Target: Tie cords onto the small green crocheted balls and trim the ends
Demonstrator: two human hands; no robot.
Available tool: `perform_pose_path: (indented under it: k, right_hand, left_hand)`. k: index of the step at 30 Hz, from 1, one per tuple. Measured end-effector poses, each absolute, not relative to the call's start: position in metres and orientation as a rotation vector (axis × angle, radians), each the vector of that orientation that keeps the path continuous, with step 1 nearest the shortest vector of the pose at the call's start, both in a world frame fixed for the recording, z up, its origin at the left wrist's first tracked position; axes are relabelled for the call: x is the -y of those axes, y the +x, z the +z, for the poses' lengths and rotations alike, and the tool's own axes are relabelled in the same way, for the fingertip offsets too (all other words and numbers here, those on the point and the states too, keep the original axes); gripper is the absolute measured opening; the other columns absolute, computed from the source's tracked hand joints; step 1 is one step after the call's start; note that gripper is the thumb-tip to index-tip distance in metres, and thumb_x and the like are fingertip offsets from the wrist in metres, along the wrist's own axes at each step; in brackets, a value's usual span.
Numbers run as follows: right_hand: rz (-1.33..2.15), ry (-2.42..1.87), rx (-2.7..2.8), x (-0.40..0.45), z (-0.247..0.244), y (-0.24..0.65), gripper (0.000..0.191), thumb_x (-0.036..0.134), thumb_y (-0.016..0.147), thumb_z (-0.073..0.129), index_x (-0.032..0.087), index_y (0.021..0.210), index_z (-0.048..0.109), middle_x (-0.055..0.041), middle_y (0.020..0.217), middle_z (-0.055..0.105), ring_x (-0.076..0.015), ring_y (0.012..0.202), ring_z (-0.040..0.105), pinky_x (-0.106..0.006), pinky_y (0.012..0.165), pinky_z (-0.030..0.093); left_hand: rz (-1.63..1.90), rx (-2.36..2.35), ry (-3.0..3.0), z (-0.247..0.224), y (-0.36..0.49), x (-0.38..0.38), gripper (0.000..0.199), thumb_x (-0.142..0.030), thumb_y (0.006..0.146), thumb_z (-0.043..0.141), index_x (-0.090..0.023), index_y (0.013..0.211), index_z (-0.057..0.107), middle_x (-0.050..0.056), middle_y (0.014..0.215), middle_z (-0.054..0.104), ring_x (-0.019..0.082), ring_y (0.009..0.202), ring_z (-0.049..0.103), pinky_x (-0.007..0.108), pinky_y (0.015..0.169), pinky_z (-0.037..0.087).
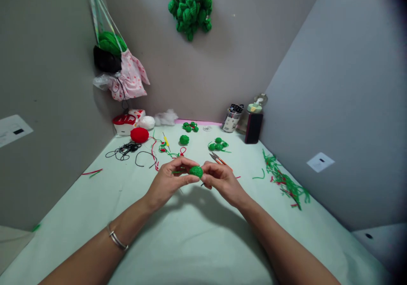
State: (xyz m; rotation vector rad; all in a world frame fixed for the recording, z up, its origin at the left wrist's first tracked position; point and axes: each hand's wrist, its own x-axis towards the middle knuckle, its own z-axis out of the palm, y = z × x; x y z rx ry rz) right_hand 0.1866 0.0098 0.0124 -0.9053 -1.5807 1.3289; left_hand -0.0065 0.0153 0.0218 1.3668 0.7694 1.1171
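My left hand (171, 179) holds a small green crocheted ball (196, 172) between thumb and fingers, above the middle of the table. At the ball's right edge, my right hand (222, 181) is closed in a pinch against it. A thin dark tip shows below the right fingers; what it belongs to is hidden. Just behind the right hand lie orange-handled scissors (218, 158), their blades apart. A yellow-handled crochet hook (165, 139) rests beyond the left hand, near red and green yarn pieces. Farther back sits a ball of green yarn (184, 139).
Green crocheted pieces (218, 144) lie behind the scissors. Red yarn (139, 135) and tangled black cord (125, 150) are at left. Green and red yarn scraps (284, 181) run along the right side. A tin of pens (231, 120) and a phone (253, 128) stand at back right.
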Motion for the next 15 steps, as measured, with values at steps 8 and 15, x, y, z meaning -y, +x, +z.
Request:
perform_pose_path:
  k: [8, 15]
  right_hand:
    - [1.4, -0.844, 1.615, -0.016, 0.011, 0.197, 0.02, 0.037, 0.082, 0.072, 0.019, 0.088, 0.074, 0.0018, 0.076, 0.05, -0.0081, 0.059, 0.048, -0.026, 0.059, 0.041]
    - [1.499, -0.786, 1.548, -0.02, 0.003, 0.198, 0.016, 0.033, 0.08, 0.074, 0.02, 0.088, 0.076, 0.0023, 0.076, 0.052, -0.0074, 0.059, 0.049, -0.025, 0.058, 0.042]
  left_hand:
    - [1.156, -0.879, 1.393, 0.018, -0.007, -0.017, 0.023, -0.024, 0.065, 0.083, -0.024, 0.087, 0.078, -0.003, 0.068, 0.046, 0.012, 0.065, 0.043, 0.024, 0.063, 0.037]
    - [1.125, -0.869, 1.358, 0.016, -0.007, -0.016, 0.022, -0.028, 0.066, 0.082, -0.025, 0.086, 0.076, -0.007, 0.058, 0.029, 0.01, 0.055, 0.03, 0.024, 0.054, 0.027]
